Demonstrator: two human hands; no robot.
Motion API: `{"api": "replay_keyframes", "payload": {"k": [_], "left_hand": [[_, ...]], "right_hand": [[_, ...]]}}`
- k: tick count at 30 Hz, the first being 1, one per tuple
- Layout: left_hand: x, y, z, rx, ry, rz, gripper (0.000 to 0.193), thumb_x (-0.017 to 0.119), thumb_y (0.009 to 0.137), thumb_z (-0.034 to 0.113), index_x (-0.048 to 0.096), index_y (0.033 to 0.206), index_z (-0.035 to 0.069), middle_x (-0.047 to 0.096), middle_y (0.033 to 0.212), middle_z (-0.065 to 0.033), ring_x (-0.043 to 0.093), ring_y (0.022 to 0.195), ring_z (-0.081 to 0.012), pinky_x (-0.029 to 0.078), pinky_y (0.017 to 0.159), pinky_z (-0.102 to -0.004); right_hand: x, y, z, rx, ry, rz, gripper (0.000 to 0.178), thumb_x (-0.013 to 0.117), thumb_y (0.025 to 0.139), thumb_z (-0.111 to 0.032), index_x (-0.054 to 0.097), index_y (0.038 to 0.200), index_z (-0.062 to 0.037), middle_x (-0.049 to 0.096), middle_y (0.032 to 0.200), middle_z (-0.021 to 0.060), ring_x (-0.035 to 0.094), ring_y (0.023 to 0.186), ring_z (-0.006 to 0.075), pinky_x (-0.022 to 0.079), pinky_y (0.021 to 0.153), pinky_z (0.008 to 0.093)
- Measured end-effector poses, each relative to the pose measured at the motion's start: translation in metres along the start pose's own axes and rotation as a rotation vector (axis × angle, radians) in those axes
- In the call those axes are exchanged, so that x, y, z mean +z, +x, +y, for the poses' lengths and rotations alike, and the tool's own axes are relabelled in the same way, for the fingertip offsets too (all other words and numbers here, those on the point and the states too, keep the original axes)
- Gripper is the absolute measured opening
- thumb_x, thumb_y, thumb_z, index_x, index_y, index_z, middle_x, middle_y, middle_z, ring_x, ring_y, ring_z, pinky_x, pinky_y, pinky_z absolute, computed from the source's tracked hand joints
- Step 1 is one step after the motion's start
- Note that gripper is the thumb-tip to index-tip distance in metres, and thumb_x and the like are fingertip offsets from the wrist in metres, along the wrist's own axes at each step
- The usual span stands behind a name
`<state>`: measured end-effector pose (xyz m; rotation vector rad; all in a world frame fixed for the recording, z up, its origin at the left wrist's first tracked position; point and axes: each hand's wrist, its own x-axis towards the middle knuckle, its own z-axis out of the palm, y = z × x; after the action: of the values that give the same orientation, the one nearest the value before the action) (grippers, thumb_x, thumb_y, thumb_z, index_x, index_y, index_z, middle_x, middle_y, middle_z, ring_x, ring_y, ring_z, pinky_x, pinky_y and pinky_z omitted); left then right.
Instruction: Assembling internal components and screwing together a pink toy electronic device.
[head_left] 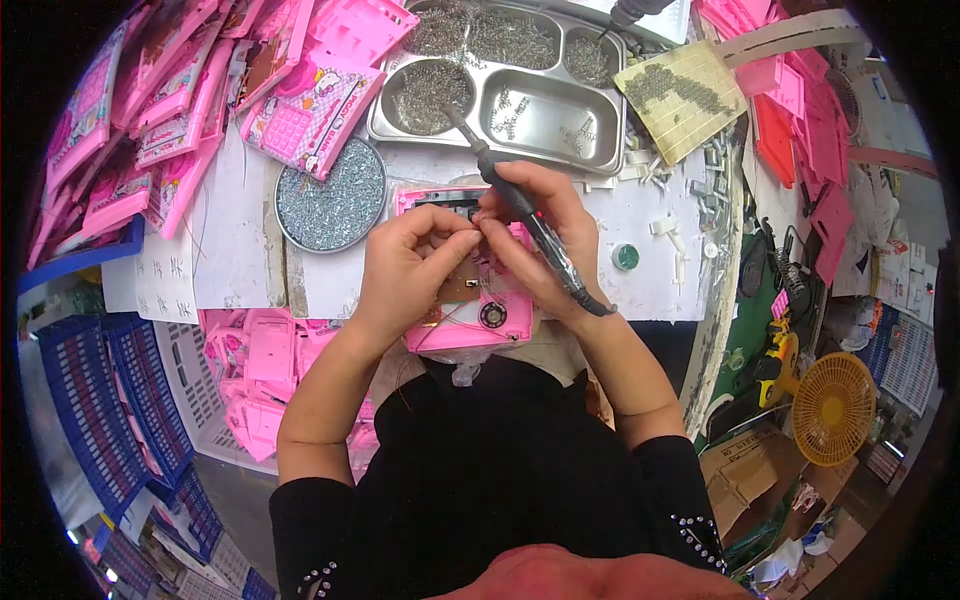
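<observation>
Closest to the worker, below the bench edge on the left side, a heap of pink plastic shells (262, 375) lies in a white crate, with blue crates (110, 400) beside it. Down on the right, a yellow fan (833, 408) stands among cardboard boxes.

On the bench just in front of the body lies an open pink toy casing (470, 322), its brown circuit board (462, 288) and a small round speaker (492, 315) showing. Both hands meet over it. The left hand (408, 262) has thumb and forefinger pinched together on something too small to make out, right above the board. The right hand (540, 240) is curled around a black electric screwdriver (522, 205), which slants up and away from the casing, and its fingertips touch those of the left hand.

Just beyond, to the left, sits a round tin of screws (332, 196). Farther back stands a steel compartment tray (540, 105) with screws sorted in its wells, and at the far left are stacked pink toy panels (170, 90).
</observation>
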<state>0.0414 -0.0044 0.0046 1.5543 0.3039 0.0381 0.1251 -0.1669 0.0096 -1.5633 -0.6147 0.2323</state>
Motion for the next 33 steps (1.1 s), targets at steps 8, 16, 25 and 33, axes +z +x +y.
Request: {"api": "replay_keyframes", "payload": {"k": [8, 16, 25, 33], "left_hand": [[-0.005, 0.002, 0.0, -0.013, -0.09, 0.01, 0.008, 0.073, 0.092, 0.007, 0.07, 0.091, 0.0, 0.068, 0.078, -0.0007, 0.061, 0.064, -0.0059, 0.046, 0.056, -0.0219], [0.001, 0.005, 0.007, 0.31, 0.505, 0.055, 0.01, 0.074, 0.081, 0.001, 0.065, 0.079, 0.0, 0.055, 0.073, -0.007, 0.055, 0.062, -0.0174, 0.043, 0.056, -0.0309], [-0.001, 0.005, -0.001, 0.322, 0.556, 0.072, 0.012, 0.074, 0.079, 0.001, 0.062, 0.077, 0.0, 0.054, 0.073, -0.008, 0.055, 0.061, -0.0203, 0.043, 0.056, -0.0331], [-0.002, 0.006, -0.001, 0.339, 0.586, 0.079, 0.012, 0.072, 0.079, 0.003, 0.06, 0.075, 0.001, 0.055, 0.073, -0.0097, 0.059, 0.062, -0.0247, 0.047, 0.057, -0.0373]], "right_hand": [[-0.005, -0.019, 0.004, -0.16, -0.242, 0.076, 0.047, 0.08, 0.08, 0.003, 0.065, 0.125, -0.006, 0.071, 0.097, 0.0103, 0.072, 0.088, 0.0243, 0.057, 0.076, 0.0326], [-0.059, -0.046, -0.012, -0.236, -0.28, -0.008, 0.032, 0.081, 0.079, -0.001, 0.065, 0.107, -0.0023, 0.06, 0.073, 0.0077, 0.054, 0.059, 0.0169, 0.04, 0.054, 0.0289], [-0.06, -0.052, -0.006, -0.299, -0.327, -0.161, 0.028, 0.079, 0.079, -0.001, 0.061, 0.1, -0.0004, 0.058, 0.067, 0.0078, 0.052, 0.054, 0.0171, 0.036, 0.049, 0.0301], [-0.056, -0.051, -0.003, -0.366, -0.374, -0.186, 0.027, 0.08, 0.079, -0.004, 0.061, 0.098, -0.0013, 0.058, 0.067, 0.0076, 0.054, 0.052, 0.0181, 0.038, 0.048, 0.0305]]}}
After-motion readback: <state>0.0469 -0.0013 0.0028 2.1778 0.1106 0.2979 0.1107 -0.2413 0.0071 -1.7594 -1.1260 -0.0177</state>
